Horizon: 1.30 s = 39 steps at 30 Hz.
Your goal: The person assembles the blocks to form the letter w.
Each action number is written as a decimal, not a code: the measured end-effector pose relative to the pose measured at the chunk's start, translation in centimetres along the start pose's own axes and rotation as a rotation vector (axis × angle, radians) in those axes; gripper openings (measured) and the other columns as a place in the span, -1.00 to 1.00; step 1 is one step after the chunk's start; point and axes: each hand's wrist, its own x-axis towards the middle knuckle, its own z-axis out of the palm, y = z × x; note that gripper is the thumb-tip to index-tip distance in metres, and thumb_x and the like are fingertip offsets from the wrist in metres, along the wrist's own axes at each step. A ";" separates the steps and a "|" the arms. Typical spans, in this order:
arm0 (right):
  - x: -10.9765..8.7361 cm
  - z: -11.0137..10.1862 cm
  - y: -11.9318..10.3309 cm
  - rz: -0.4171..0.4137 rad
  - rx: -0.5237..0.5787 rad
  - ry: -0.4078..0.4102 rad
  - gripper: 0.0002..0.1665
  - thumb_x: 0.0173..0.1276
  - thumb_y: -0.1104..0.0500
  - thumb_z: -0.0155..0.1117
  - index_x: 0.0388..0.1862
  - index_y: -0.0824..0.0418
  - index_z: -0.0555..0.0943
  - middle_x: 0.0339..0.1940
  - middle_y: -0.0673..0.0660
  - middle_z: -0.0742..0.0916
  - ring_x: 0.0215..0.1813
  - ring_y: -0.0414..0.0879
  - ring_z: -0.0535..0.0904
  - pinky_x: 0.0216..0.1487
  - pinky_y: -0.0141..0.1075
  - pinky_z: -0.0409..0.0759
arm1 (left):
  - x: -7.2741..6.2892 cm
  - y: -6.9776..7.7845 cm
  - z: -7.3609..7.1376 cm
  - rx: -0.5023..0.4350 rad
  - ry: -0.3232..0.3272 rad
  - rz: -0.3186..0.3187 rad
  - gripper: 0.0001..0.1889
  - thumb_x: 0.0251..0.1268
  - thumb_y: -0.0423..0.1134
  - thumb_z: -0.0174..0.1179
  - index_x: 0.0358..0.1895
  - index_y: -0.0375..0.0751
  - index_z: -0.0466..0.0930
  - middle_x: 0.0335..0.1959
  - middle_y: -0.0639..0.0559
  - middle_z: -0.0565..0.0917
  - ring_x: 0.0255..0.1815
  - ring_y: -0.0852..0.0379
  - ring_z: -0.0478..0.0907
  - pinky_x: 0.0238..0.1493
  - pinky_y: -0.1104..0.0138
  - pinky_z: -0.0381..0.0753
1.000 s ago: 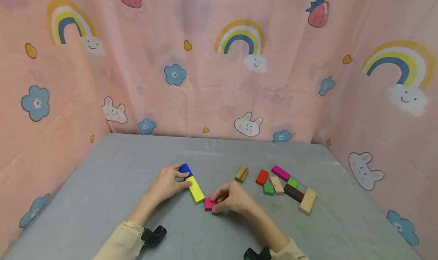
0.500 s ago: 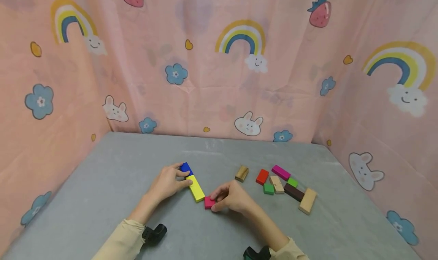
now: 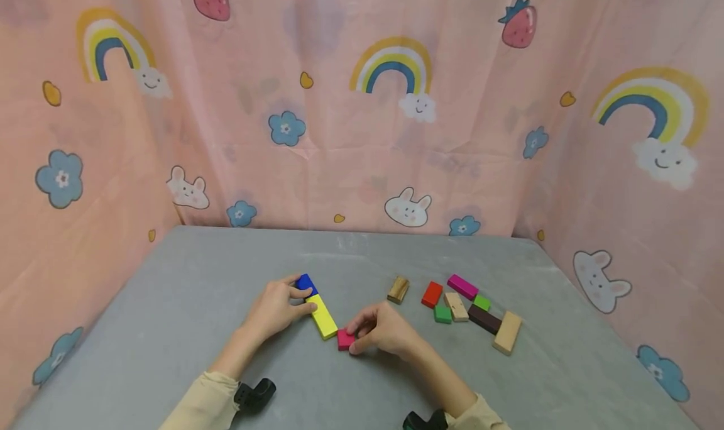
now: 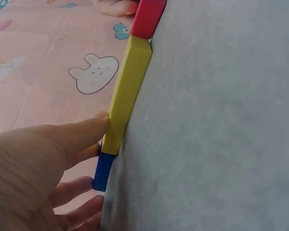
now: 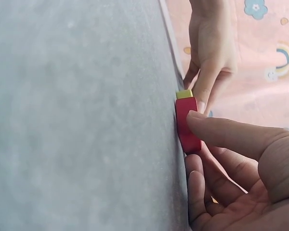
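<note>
A blue block [image 3: 305, 281], a yellow block [image 3: 325, 320] and a pinkish-red block [image 3: 343, 341] lie end to end in a slanting row on the grey table. My left hand [image 3: 276, 308] holds the far part of this row, fingers on the blue block and thumb against the yellow block's side. At the near end, my right hand [image 3: 390, 330] pinches the pinkish-red block between thumb and fingers. In the left wrist view, the red block [image 4: 148, 18] meets the yellow block [image 4: 126, 96] at one corner area. Fingers partly cover the blue block.
To the right lie several loose blocks: a striped brown one [image 3: 398, 290], a red one [image 3: 432, 294], a magenta one [image 3: 462, 286], a dark brown one [image 3: 484, 319] and a pale wooden one [image 3: 507, 333], among others. A pink printed curtain [image 3: 339, 166] surrounds the table.
The head view shifts slightly. Both hands and the blocks keep their places on the table.
</note>
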 end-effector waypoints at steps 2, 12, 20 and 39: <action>0.0 0.2 0.2 0.000 0.005 -0.005 -0.76 -0.02 0.39 0.60 -0.34 0.23 0.77 -0.37 0.06 0.72 -0.38 -0.10 0.50 -0.36 -0.32 0.47 | -0.2 -0.2 0.2 -0.003 0.001 0.000 -0.57 0.17 -0.02 0.43 0.04 -0.21 0.73 0.33 -0.21 0.46 0.35 -0.29 0.32 0.23 -0.10 0.37; -0.1 0.4 0.1 0.004 0.010 -0.002 -0.74 -0.05 0.41 0.60 -0.34 0.25 0.77 -0.39 0.08 0.70 -0.37 -0.10 0.51 -0.36 -0.33 0.48 | -0.4 -0.5 0.3 0.014 0.008 -0.007 -0.57 0.17 -0.03 0.42 0.05 -0.20 0.73 0.33 -0.21 0.46 0.34 -0.30 0.33 0.21 -0.11 0.39; -0.1 0.2 0.1 -0.010 0.005 -0.027 -0.72 -0.05 0.36 0.63 -0.31 0.25 0.76 -0.38 0.10 0.69 -0.36 -0.11 0.52 -0.36 -0.32 0.47 | -0.6 -0.4 0.2 0.003 0.002 -0.013 -0.57 0.18 -0.04 0.42 0.05 -0.20 0.73 0.33 -0.22 0.45 0.34 -0.30 0.32 0.22 -0.12 0.36; -0.2 -4.7 1.5 -0.042 0.047 0.341 -0.73 0.12 0.27 0.55 -0.20 0.35 0.73 -0.32 0.16 0.69 -0.39 0.02 0.55 -0.45 -0.23 0.50 | 0.0 -0.1 0.2 0.004 -0.003 -0.019 -0.56 0.17 -0.01 0.42 0.06 -0.17 0.73 0.35 -0.16 0.45 0.37 -0.29 0.29 0.21 -0.13 0.38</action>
